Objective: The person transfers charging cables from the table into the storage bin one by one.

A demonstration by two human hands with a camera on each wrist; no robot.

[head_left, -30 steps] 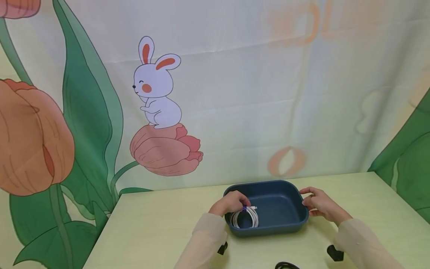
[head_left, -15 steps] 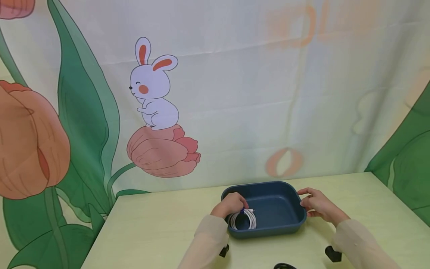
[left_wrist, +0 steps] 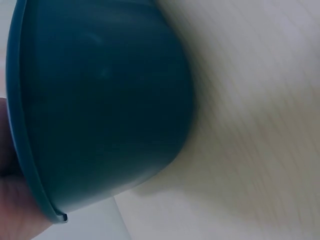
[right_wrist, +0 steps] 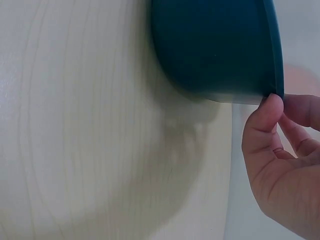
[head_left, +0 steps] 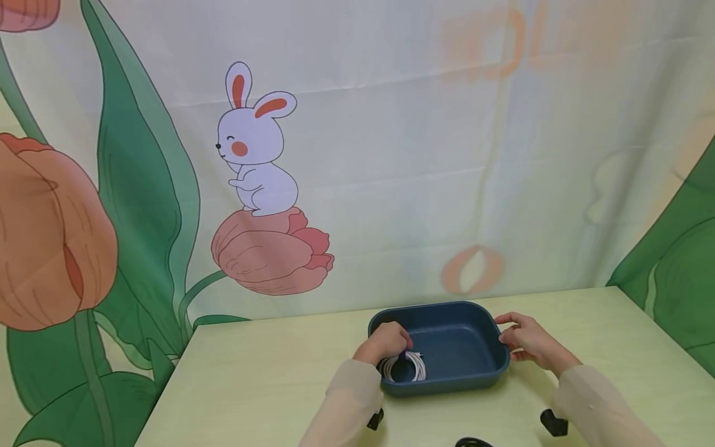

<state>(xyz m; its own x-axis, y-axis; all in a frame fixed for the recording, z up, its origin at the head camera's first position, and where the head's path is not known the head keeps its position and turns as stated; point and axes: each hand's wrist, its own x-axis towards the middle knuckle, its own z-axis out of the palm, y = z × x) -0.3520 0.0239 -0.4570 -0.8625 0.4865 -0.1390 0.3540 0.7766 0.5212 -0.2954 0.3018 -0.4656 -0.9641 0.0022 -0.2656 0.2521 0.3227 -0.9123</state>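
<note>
A deep blue plastic bin (head_left: 455, 354) with rounded corners stands on the table close to its back edge. My left hand (head_left: 386, 341) reaches over the bin's left end and pinches a coiled white cable (head_left: 420, 367) at its dark blue tie. The coil sits low in the left part of the bin, partly covered by the hand. At the opposite end my right hand (head_left: 530, 340) holds the rim, thumb tip (right_wrist: 272, 107) right at the edge in the right wrist view. The left wrist view has mostly the bin's outer wall (left_wrist: 105, 95), hiding the cable.
Part of a black coiled cord (head_left: 473, 442) shows at the bottom edge of the head view, in front of the bin. The pale wood table (head_left: 268, 372) ends at a fabric backdrop (head_left: 380, 217) printed with a rabbit and tulips. Black wrist-worn pieces (head_left: 554, 423) hang below both sleeves.
The white coil has sunk slightly lower into the bin, with my left hand following it down. My right hand keeps its place at the rim. The head view has shifted a little.
</note>
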